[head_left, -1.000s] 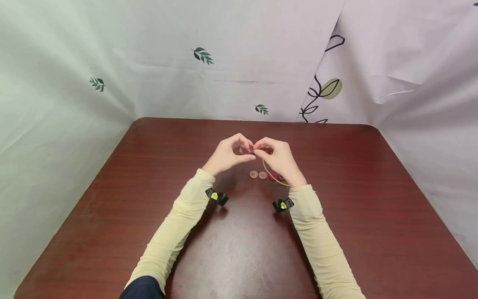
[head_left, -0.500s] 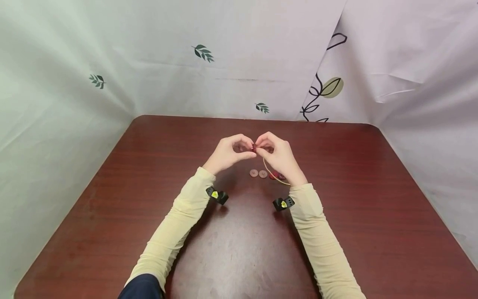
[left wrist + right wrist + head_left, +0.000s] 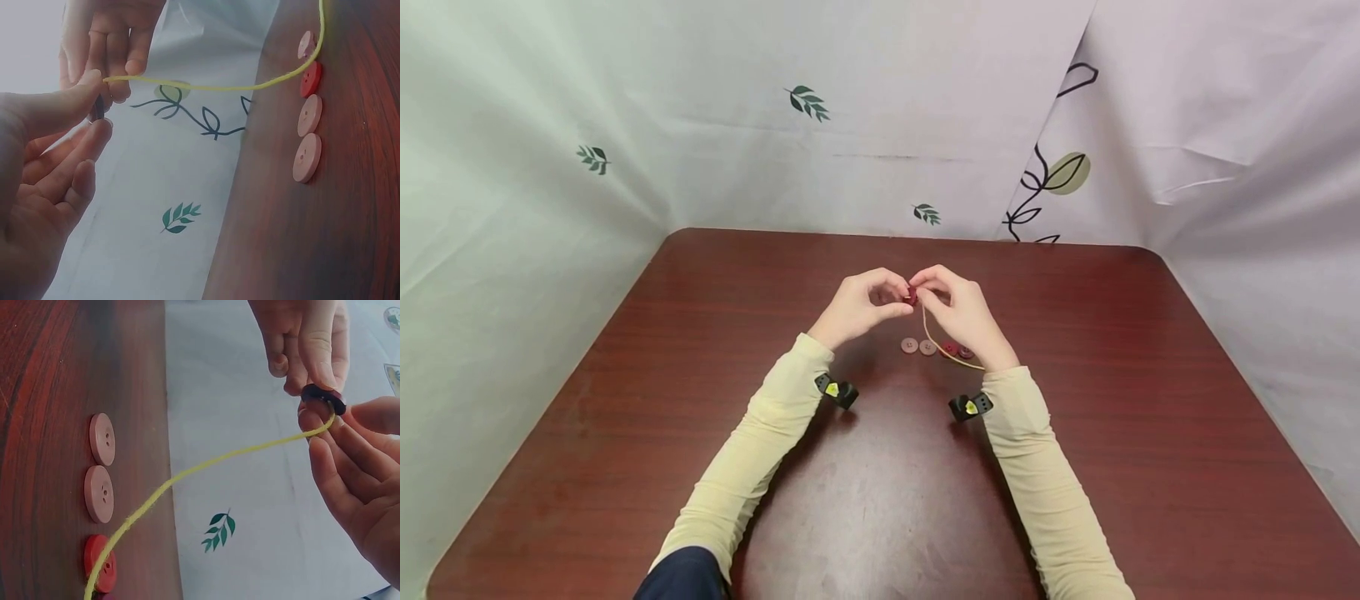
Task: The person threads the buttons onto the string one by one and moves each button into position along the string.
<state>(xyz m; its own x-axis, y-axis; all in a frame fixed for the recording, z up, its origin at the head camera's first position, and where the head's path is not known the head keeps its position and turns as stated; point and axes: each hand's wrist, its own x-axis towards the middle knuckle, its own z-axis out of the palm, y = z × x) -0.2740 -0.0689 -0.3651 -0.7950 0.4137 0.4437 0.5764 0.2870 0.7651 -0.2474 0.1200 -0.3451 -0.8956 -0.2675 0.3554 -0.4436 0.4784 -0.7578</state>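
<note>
My left hand (image 3: 861,310) pinches a dark red button (image 3: 310,394) on edge between thumb and fingertips, raised over the table. A yellow string (image 3: 231,454) runs up to the button's face and bends close against it. Right beside the button, my right hand (image 3: 964,317) has its thumb and index finger closed in at the string's upper end; the exact pinch is partly hidden by the fingers. From there the string hangs in a curve toward the right wrist.
Below the hands, several buttons lie in a row on the brown table (image 3: 760,275): two pink ones (image 3: 102,439), a red button (image 3: 100,562) and a darker button (image 3: 966,352). The string passes over the red one. A white curtain (image 3: 865,125) with leaf prints stands behind the table.
The right fingertips have shifted slightly about the button, and the string now hangs from nearer the button. The left hand keeps its pinch, with more of the button's red face showing.
</note>
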